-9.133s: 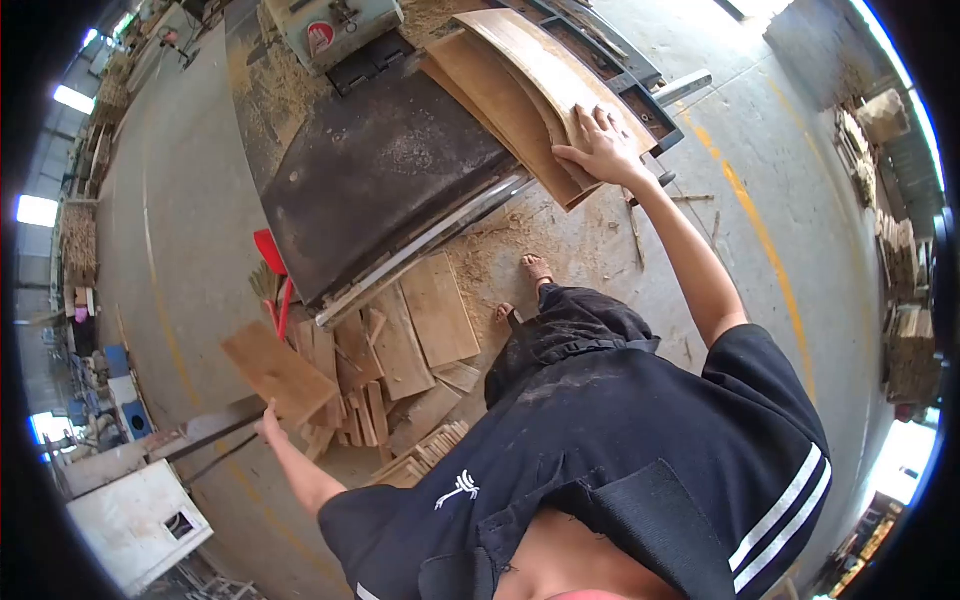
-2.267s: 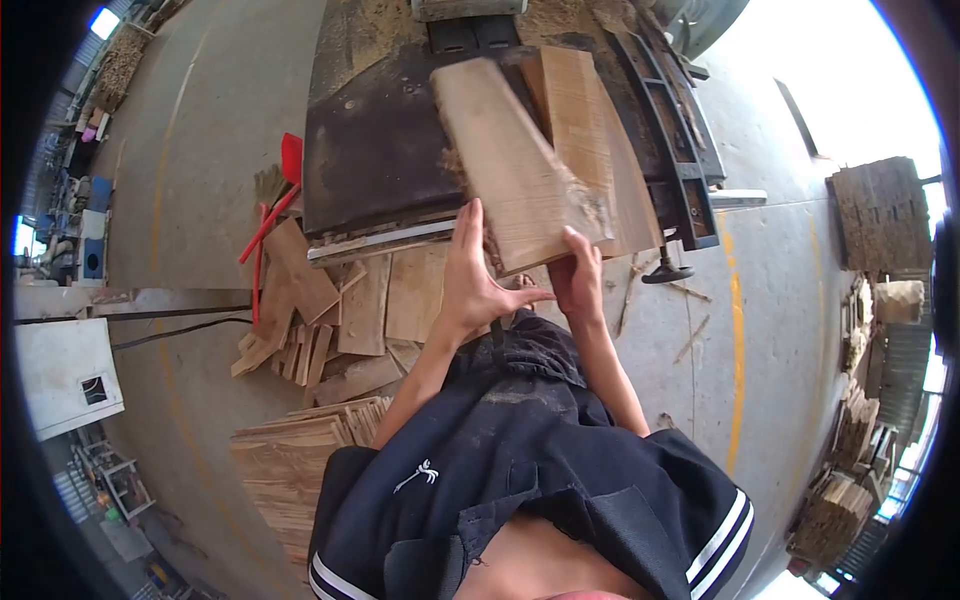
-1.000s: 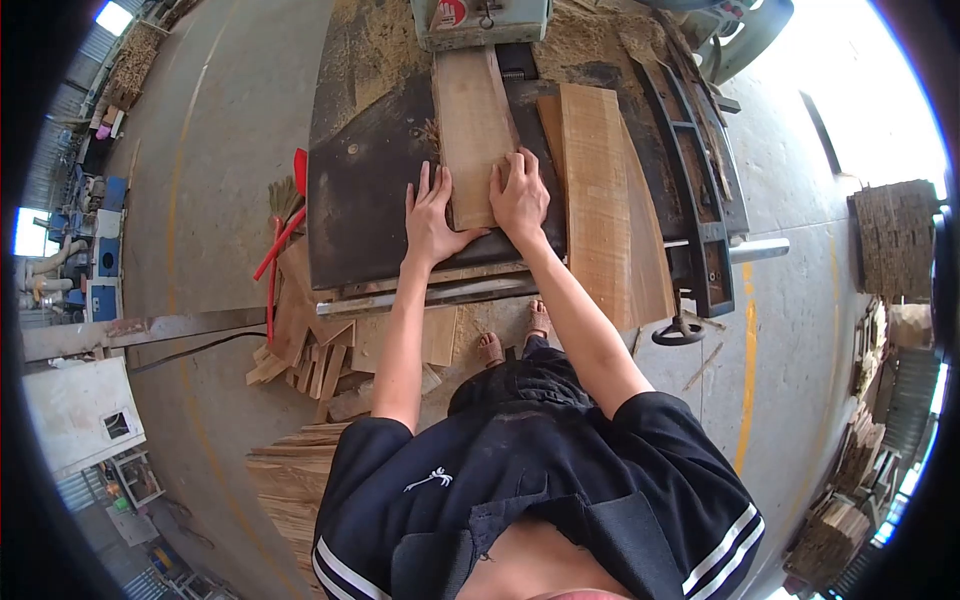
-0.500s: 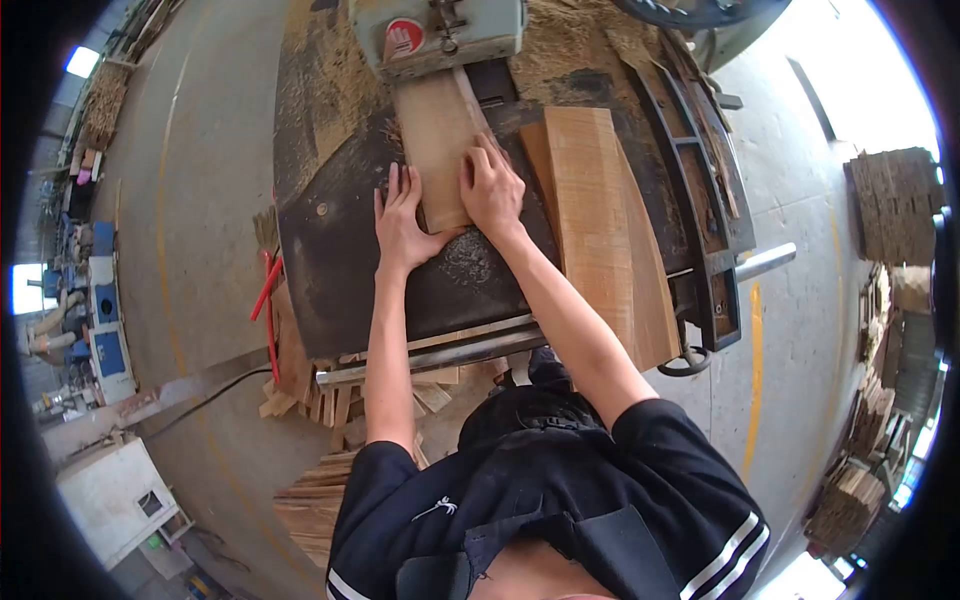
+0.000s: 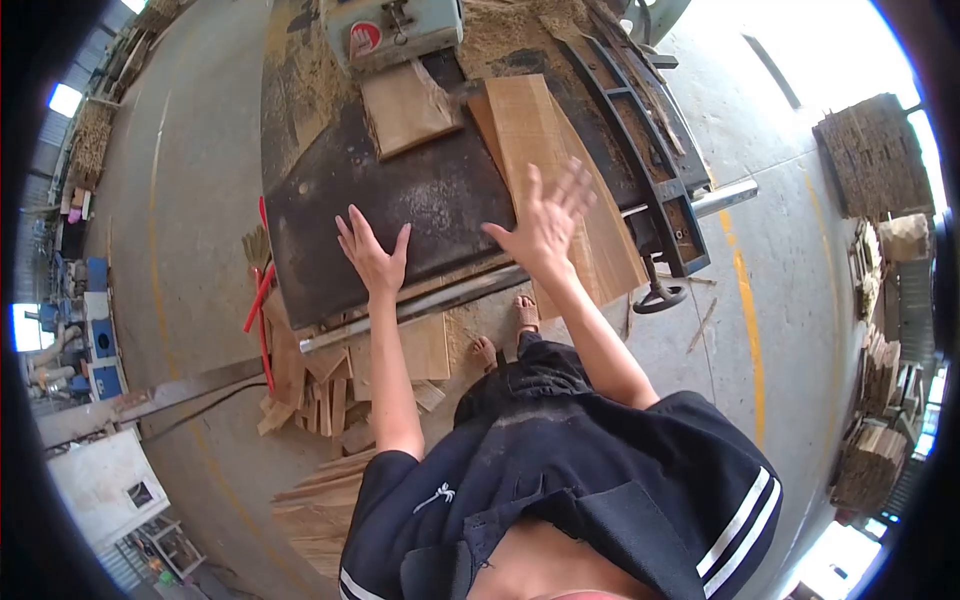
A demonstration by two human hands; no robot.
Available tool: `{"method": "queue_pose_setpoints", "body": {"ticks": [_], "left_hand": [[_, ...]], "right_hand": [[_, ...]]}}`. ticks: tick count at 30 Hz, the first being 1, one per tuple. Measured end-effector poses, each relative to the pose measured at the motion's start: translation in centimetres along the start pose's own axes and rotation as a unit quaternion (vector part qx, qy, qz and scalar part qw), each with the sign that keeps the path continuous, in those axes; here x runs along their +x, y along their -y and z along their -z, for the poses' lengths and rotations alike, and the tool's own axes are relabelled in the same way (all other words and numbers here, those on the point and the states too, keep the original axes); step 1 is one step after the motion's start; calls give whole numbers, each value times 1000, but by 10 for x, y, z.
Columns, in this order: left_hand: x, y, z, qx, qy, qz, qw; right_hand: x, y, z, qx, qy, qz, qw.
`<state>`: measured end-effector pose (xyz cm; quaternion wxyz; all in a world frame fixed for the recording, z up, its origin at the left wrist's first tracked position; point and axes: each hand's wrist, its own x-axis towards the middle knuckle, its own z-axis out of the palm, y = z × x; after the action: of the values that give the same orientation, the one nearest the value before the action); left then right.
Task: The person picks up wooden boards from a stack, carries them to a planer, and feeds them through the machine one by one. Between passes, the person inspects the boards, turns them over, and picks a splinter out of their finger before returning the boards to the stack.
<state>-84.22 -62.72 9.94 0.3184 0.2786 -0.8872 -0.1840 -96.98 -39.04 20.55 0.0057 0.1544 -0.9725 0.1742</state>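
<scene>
Both hands were off the wood. The left hand (image 5: 372, 255) was spread open, fingers apart and gripping nothing, at the near edge of the dark steel machine table (image 5: 420, 205); can't tell if it touched the top. The right hand (image 5: 548, 222) was also open w/ fingers fanned, empty and blurred. It was raised over the stack of long pale wooden planks (image 5: 530, 130) on the table's 3 o'clock side.

The short brown wooden board (image 5: 405, 105) lay flat on the table at 12 o'clock from the left hand, well apart from both hands. Its far end sat right up against the grey-green machine housing (image 5: 395, 25). Whether it ran under the housing: not visible.

Progress, judging by layout: the short board looked placed at the machine w/ nobody holding it; can't tell if it was cut. The long planks sat beside it uncut, so prob. plenty left. A heap of flat wooden offcuts (image 5: 335, 385) lay on the concrete floor at 6 o'clock of the table, below its front rail, which suggested a fair no. of pieces already done. A red-handled broom (image 5: 257, 300) sat at 9 o'clock of that heap.

Writing: a round red sticker (image 5: 365, 38) on the housing, text too small to read. A small white emblem (image 5: 427, 497) on the person's dark shirt, no letters legible.
</scene>
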Motion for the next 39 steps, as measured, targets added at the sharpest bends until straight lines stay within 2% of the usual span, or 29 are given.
{"method": "queue_pose_setpoints", "body": {"ticks": [2, 3, 4, 6, 8, 10, 11, 12, 13, 14, 15, 16, 17, 18, 19, 20, 21, 22, 23, 24, 25, 26, 27, 28, 29, 31, 34, 35, 39], "left_hand": [[-4, 8, 0, 26, 2, -18, 999], [-2, 5, 0, 4, -26, -40, 999], [2, 5, 0, 2, -34, -40, 999], [-2, 3, 5, -19, -37, -75, 996], [-7, 0, 6, -42, -71, -77, 994], [-11, -9, 22, -93, -70, -101, 988], [-20, -23, 29, -147, -82, -75, 983], [-32, -30, 34, -200, -48, -59, 977], [-45, -37, 41, -251, -13, -43, 967], [-61, -54, 56, -264, 36, -52, 962], [-77, -77, 76, -276, 85, -61, 956], [-91, -103, 97, -266, 132, -64, 953], [-102, -124, 108, -256, 178, -64, 948], [-115, -133, 103, -252, 177, -59, 950], [-129, -138, 95, -263, 186, -11, 947], [-136, -139, 93, -274, 193, 38, 942], [-132, -136, 94, -194, 190, 33, 962], [-127, -131, 95, -190, 180, 36, 964], [-122, -126, 95, -150, 206, 30, 967], [-121, -120, 94, -110, 234, 25, 966], [-121, -113, 87, -121, 217, 22, 968], [-121, -109, 74, -118, 213, 24, 970], [-120, -107, 57, -112, 165, 17, 980], [-116, -107, 53, -105, 121, 8, 987], [-110, -101, 51, -102, 125, 5, 987], [-99, -100, 55, -116, 182, 5, 976], [-89, -87, 82, -63, 224, -12, 973], [-88, -83, 85, 12, 235, -32, 971], [-73, -62, 61, -16, 209, -104, 972]], "right_hand": [[-19, -29, -12, -6, -5, -24, 1000], [-19, -36, -21, -9, -16, -47, 999], [-15, -38, -27, -9, -23, -42, 999], [-15, -40, -28, 73, -5, -30, 997], [-23, -35, -20, 56, -6, -25, 998], [-35, -25, -3, 189, 40, -41, 980], [-41, -21, -2, 192, 24, -33, 981], [-44, -21, -1, 193, 26, -30, 980], [-46, -22, 0, 437, 116, -43, 891], [-48, -21, 0, 648, 197, -55, 734], [-56, -13, 13, 691, 205, -71, 690], [-60, -15, 10, 749, 282, -107, 589], [-66, -15, -5, 768, 306, -158, 540], [-73, -13, -19, 780, 329, -208, 490], [-81, 4, -6, 766, 334, -263, 482], [-69, -15, -71, 787, 402, -212, 418], [-69, -8, -67, 770, 390, -191, 468], [-66, 2, -58, 752, 375, -165, 516], [-64, 3, -66, 751, 381, -158, 516], [-64, 1, -83, 687, 301, -82, 657], [-65, 3, -88, 600, 209, -4, 772], [-72, 2, -91, 419, 47, 99, 901], [-76, 7, -79, 330, -39, 159, 930], [-80, 10, -68, 234, -123, 212, 941], [-79, 9, -70, 237, -123, 206, 941], [-76, -1, -81, 202, 0, 225, 953], [-78, -10, -102, 235, 7, 250, 939], [-80, -11, -104, 243, 11, 246, 938], [-76, -1, -111, 274, -6, 224, 935]]}}
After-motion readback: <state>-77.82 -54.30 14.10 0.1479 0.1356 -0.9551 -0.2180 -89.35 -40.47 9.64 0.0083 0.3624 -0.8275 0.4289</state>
